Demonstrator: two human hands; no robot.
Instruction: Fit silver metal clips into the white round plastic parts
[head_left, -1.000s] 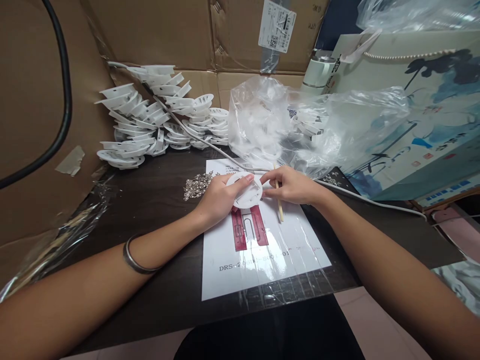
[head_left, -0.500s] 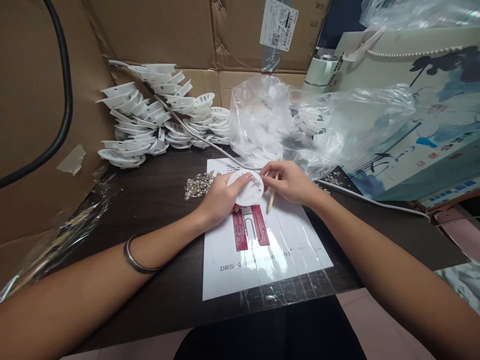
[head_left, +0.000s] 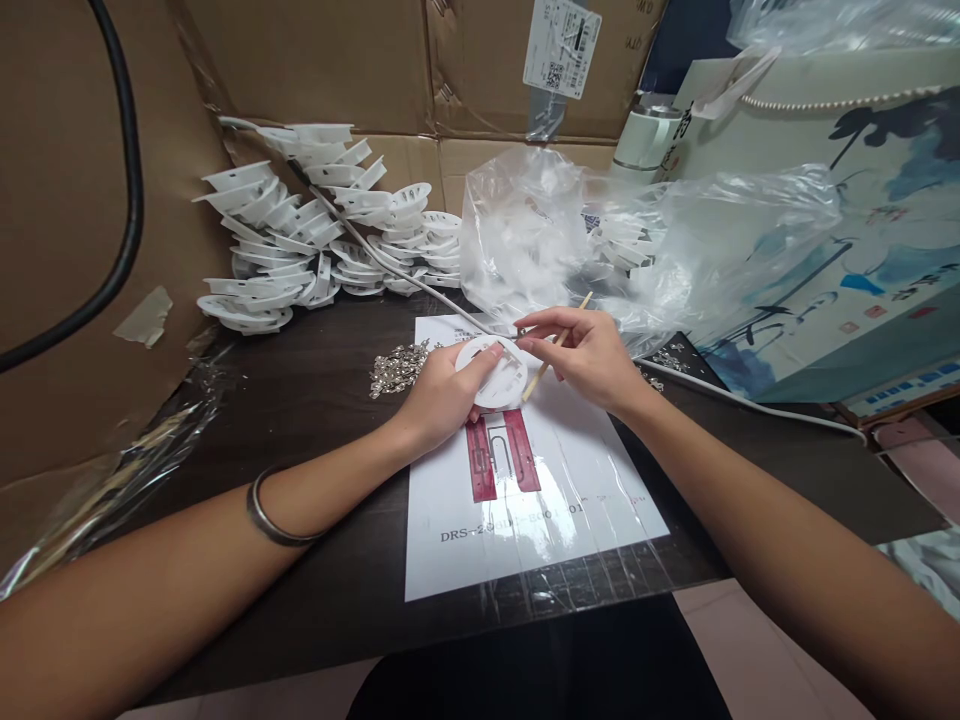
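My left hand (head_left: 442, 395) grips a round white plastic part (head_left: 491, 372), thumb on top and fingers beneath. Close on its right, my right hand (head_left: 581, 355) has a thin wooden stick (head_left: 556, 345) lodged among its fingers, slanting from upper right to lower left. A tiny metal piece (head_left: 520, 332) is pinched at the right fingertips, just above the disc's upper right rim; its exact shape is too small to tell. Beside my left hand lies a pile of small metal pieces (head_left: 397, 370). Beneath both hands is a printed sheet (head_left: 450, 570) with a red picture.
Stacks of white plastic parts (head_left: 270, 210) stand at the back left. A clear plastic bag (head_left: 525, 230) sits behind my hands. A grey cable (head_left: 750, 400) crosses the table. More metal pieces (head_left: 671, 358) lie at right, near a large printed bag (head_left: 825, 250). A mug (head_left: 645, 145) stands behind.
My right hand has shifted slightly up and right, its fingertips drawing back a little from the disc. The stick has tilted further to the right. My left hand keeps its hold.
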